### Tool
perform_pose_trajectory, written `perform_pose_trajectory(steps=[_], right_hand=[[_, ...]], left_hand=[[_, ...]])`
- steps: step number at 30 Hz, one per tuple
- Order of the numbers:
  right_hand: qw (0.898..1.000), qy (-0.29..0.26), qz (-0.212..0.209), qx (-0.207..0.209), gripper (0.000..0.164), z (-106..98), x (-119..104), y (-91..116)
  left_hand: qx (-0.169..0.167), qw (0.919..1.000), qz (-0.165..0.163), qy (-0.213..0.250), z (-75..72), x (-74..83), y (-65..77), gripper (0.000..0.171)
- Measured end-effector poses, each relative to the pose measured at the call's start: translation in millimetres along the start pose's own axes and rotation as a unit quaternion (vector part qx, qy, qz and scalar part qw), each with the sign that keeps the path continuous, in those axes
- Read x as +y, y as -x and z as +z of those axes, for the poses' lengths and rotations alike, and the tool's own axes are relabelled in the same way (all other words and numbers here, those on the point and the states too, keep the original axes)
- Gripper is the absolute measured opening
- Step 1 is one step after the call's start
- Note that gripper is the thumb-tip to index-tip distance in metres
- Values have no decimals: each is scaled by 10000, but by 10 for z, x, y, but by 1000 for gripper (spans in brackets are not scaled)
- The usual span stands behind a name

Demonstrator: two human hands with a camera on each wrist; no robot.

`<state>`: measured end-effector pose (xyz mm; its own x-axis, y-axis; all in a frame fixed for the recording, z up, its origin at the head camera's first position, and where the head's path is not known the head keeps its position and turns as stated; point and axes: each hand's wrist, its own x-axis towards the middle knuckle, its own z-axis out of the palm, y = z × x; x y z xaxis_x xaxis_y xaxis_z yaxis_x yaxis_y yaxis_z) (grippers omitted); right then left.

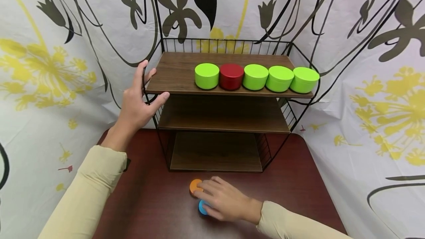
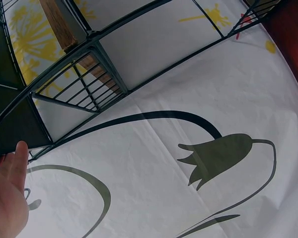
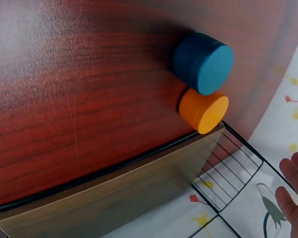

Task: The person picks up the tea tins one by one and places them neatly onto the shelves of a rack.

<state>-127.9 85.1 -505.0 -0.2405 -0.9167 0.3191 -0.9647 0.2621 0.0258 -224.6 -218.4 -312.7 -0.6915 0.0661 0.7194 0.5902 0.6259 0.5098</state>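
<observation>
My left hand (image 1: 137,104) is at the upper left corner of a wire rack with wooden shelves, its thumb on the top shelf's front edge and its fingers about the side frame. In the left wrist view, part of this hand (image 2: 10,193) shows against the frame. Over the table, my right hand (image 1: 225,198) is spread above an orange round container (image 1: 195,186) and a blue round container (image 1: 203,207), partly covering both in the head view. The right wrist view shows both whole, side by side on the table, with the right fingers (image 3: 295,181) apart from them.
Several green round containers (image 1: 207,76) and one red container (image 1: 231,77) line the front right of the top shelf (image 1: 176,69). Below are a middle shelf (image 1: 222,113) and a bottom shelf (image 1: 216,152). Patterned white cloth (image 1: 348,121) surrounds the dark red table (image 1: 149,194).
</observation>
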Motion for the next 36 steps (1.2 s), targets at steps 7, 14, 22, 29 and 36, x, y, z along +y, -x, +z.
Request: perform_pose_trajectory(steps=[7,14,22,29,36], right_hand=[[9999,121,-34,0,39,98,-17,47],[9998,117,-94,-97,44,196,-61,115],[9995,109,-22,-289,50,321,-58,241],[9987,143,80,-474,55,459,-74,331],[9984,185,149,-518,53,587,-92,385]], left_hand=[[42,10000,14,-72,5,-1,0,83],[8,10000,5,-35,9,0,-4,83],[27,10000,23,-45,8,-8,-3,84],[12,10000,31,-68,5,-4,-5,83],[-5,10000,36,-69,4,-3,-7,83]])
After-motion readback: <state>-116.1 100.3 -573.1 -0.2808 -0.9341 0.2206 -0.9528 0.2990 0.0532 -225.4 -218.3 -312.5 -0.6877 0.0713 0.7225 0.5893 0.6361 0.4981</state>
